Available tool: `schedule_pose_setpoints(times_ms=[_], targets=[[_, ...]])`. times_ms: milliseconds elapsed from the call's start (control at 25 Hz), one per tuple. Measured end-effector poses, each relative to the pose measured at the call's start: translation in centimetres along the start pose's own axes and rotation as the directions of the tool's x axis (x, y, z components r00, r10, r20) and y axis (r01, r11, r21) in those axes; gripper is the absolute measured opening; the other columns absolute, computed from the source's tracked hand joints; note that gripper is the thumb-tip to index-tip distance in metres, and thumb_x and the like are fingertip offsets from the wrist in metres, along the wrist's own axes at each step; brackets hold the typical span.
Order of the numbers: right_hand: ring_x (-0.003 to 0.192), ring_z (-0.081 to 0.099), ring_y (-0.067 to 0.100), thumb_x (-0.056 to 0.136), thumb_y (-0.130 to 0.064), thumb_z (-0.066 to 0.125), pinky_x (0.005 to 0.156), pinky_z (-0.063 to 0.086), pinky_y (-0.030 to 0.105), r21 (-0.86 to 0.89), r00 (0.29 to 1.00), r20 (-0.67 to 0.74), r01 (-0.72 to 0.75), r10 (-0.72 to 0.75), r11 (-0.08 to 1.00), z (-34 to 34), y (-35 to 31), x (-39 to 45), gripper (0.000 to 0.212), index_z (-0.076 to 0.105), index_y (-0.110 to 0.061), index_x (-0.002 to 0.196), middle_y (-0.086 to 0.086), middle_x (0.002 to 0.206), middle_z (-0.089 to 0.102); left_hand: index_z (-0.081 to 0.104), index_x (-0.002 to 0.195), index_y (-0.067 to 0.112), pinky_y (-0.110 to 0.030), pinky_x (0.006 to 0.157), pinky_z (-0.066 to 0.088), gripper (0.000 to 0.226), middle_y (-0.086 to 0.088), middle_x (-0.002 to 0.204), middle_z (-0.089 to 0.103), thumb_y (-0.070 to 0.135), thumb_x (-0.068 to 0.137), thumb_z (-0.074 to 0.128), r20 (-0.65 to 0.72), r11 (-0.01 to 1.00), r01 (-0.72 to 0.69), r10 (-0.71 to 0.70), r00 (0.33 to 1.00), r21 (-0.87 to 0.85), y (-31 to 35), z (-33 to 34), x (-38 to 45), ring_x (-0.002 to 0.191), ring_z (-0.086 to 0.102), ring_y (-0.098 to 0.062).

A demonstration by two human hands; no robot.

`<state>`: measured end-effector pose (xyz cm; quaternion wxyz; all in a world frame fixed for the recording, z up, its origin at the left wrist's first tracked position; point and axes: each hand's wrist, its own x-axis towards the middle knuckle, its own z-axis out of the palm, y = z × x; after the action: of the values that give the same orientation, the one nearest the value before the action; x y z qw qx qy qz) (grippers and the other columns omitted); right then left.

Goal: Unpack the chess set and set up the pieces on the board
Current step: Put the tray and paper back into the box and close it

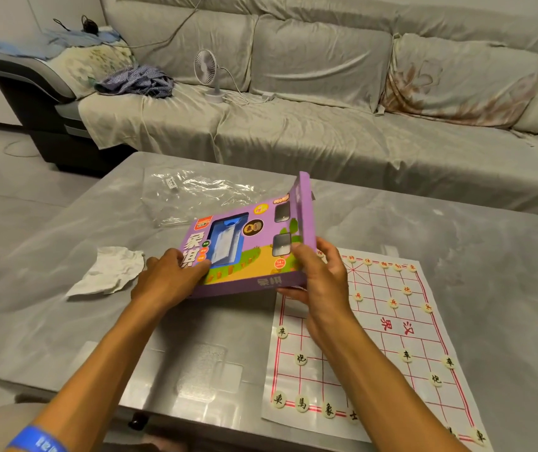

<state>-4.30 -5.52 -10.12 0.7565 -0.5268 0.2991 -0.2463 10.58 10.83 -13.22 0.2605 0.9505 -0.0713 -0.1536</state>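
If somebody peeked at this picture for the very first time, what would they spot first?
Probably the bright purple box, held up over the grey table by the left hand and the right hand, its end flap standing open. Next, the paper board with red lines to the right, dotted with round white pieces. A crumpled white tissue lies left of the box.

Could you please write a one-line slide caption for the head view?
Both hands, left and right, hold the purple chess box above the table, beside the partly set board.
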Motion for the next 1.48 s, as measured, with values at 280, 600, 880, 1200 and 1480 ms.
schedule_pose_setpoints(times_ms=[280,600,880,1200,1480], targets=[[0.083,0.072,0.025,0.093,-0.020,0.058,0.065,0.059,0.037,-0.055,0.995,0.085,0.050,-0.045,0.997,-0.2,-3.8,1.2,0.017,0.061,-0.012,0.108,0.011,0.094,0.073,0.052,0.115,0.022,-0.045,0.085,0.055,0.058,-0.003,0.113,0.058,0.068,0.080,0.055,0.133,0.976,0.016,0.013,0.991,-0.215,-0.6,-0.8,0.2,0.093,0.061,-0.023],[0.081,0.072,0.023,0.092,-0.023,0.061,0.072,0.060,0.038,-0.020,0.967,0.250,0.063,-0.056,0.998,2.0,-5.4,-0.2,0.010,0.058,-0.013,0.093,0.009,0.092,0.074,0.043,0.135,0.036,-0.022,0.080,0.053,0.091,0.014,0.131,0.050,0.078,0.057,0.062,0.099,0.769,-0.381,0.494,0.864,-0.513,1.5,-2.2,-3.2,0.110,0.057,-0.010],[0.088,0.071,0.021,0.100,-0.022,0.046,0.069,0.060,0.037,-0.087,0.939,0.293,0.212,-0.178,0.973,4.3,-5.3,-1.3,0.022,0.064,-0.016,0.112,-0.002,0.108,0.070,0.050,0.133,0.024,-0.018,0.070,0.052,0.055,0.004,0.116,0.059,0.018,0.083,0.071,-0.315,0.676,-0.602,0.513,0.798,-0.425,2.1,-0.6,-3.9,0.100,0.058,-0.017],[0.120,0.046,0.009,0.093,-0.027,0.060,0.083,0.048,0.023,-0.437,0.893,0.147,0.444,-0.426,0.782,3.3,-6.2,2.6,0.047,0.037,-0.038,0.132,-0.012,0.138,0.046,0.059,0.099,0.033,-0.043,0.079,0.050,0.054,0.021,0.090,0.070,-0.017,0.081,0.049,-0.202,0.479,-0.327,0.294,0.934,-0.815,2.2,-2.7,-3.9,0.095,0.063,-0.013],[0.112,0.056,0.007,0.096,-0.023,0.055,0.088,0.054,0.028,-0.420,0.806,0.412,0.581,-0.424,0.697,3.6,-7.8,4.2,0.031,0.046,-0.030,0.125,-0.010,0.124,0.056,0.012,0.149,0.034,-0.029,0.083,0.056,0.070,0.007,0.137,0.051,0.012,0.093,0.048,-0.495,0.365,-0.652,0.438,0.751,-0.665,2.1,-3.5,-4.5,0.118,0.057,-0.013]])
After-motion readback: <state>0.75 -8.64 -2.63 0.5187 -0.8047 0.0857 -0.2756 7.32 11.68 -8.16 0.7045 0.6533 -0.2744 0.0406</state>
